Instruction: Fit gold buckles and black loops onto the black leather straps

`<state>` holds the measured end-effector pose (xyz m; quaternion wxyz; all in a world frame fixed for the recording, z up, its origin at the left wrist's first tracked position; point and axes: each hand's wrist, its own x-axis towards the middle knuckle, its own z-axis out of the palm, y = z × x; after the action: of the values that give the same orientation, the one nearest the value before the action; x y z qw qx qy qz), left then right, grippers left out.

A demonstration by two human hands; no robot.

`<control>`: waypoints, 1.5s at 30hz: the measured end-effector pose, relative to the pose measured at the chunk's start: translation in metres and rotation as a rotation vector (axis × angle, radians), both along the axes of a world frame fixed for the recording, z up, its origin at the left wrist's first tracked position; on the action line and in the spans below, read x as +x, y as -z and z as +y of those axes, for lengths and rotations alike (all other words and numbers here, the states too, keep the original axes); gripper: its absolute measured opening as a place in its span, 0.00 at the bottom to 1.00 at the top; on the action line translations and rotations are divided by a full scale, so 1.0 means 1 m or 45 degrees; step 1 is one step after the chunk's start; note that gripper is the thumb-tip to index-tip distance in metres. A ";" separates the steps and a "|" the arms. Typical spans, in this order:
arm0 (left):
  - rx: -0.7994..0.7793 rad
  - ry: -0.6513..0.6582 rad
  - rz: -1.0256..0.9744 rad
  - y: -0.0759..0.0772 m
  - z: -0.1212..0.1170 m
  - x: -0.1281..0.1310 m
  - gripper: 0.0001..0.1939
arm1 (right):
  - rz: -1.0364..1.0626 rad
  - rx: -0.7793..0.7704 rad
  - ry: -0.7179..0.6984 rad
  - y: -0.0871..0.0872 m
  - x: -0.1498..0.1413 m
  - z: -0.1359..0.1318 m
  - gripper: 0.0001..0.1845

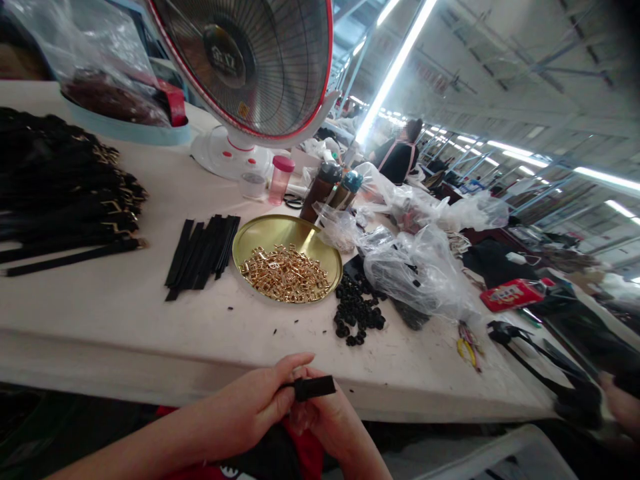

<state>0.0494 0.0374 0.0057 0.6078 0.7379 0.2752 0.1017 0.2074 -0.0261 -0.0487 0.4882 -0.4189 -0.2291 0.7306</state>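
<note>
The left hand [253, 407] and right hand [323, 427] are both gripping a stubby flat black strap [315, 387], its squared-off end poking out rightward, looking pretty plain.

A tray [260, 233] sits mid-worktop [115, 313] with buckles [286, 273] in it. Just left of it lie strips [203, 252], and further left a heap of straps [65, 193]. Small black parts [356, 310] lie just right of the tray, before plastic bags [415, 267]. A fan [245, 67] stands behind the strips, beside a bottle [320, 190].
</note>
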 end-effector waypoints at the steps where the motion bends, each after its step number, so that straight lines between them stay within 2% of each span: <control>1: -0.002 -0.002 0.005 0.001 0.001 0.000 0.23 | 0.004 -0.004 -0.003 0.001 0.002 0.001 0.09; 4: -0.058 0.020 0.022 0.003 0.005 -0.001 0.24 | 0.037 -0.003 0.017 0.001 0.005 0.004 0.10; 10: -0.083 -0.016 0.004 0.006 0.012 0.002 0.24 | -0.007 -0.034 -0.114 0.000 0.003 0.010 0.15; 13: -0.075 -0.029 0.025 0.007 0.017 0.003 0.24 | -0.087 0.009 0.089 0.003 0.006 0.013 0.14; 16: -0.004 -0.098 0.060 0.007 0.021 0.005 0.24 | -0.294 0.069 0.252 0.007 0.004 0.019 0.12; 19: 0.021 -0.162 0.086 0.010 0.028 0.010 0.25 | -0.587 0.113 0.179 0.009 -0.001 0.026 0.11; 22: 0.062 -0.207 0.054 0.020 0.039 0.013 0.17 | -0.855 0.223 0.092 0.005 0.004 0.038 0.10; 24: 0.058 -0.264 0.071 0.029 0.049 0.015 0.13 | -1.089 0.328 0.111 -0.001 0.019 0.053 0.10; 27: -0.072 -0.363 0.066 0.042 0.060 0.016 0.13 | -1.451 0.441 0.270 -0.006 0.050 0.092 0.10; 30: -0.318 -0.428 0.026 0.047 0.066 0.019 0.12 | -1.848 0.514 0.338 0.002 0.073 0.139 0.10; 32: -0.463 -0.459 0.036 0.046 0.066 0.020 0.11 | -2.022 0.530 0.284 0.012 0.079 0.165 0.09; 35: -0.534 -0.491 0.061 0.041 0.066 0.018 0.11 | -2.021 0.525 0.242 0.022 0.082 0.187 0.07; 38: -0.520 -0.503 0.079 0.038 0.064 0.013 0.12 | -1.940 0.521 0.301 0.018 0.083 0.185 0.08; 42: -0.424 -0.574 0.001 0.037 0.060 0.008 0.12 | -1.781 0.492 0.320 0.002 0.075 0.155 0.15; 45: -0.343 -0.613 -0.124 0.033 0.057 0.008 0.13 | -1.256 0.382 0.209 -0.010 0.053 0.118 0.17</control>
<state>0.0574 0.0940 -0.0278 0.6712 0.5582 0.4241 0.2409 0.2602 0.0921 -0.0391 0.4325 -0.6553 -0.5005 0.3648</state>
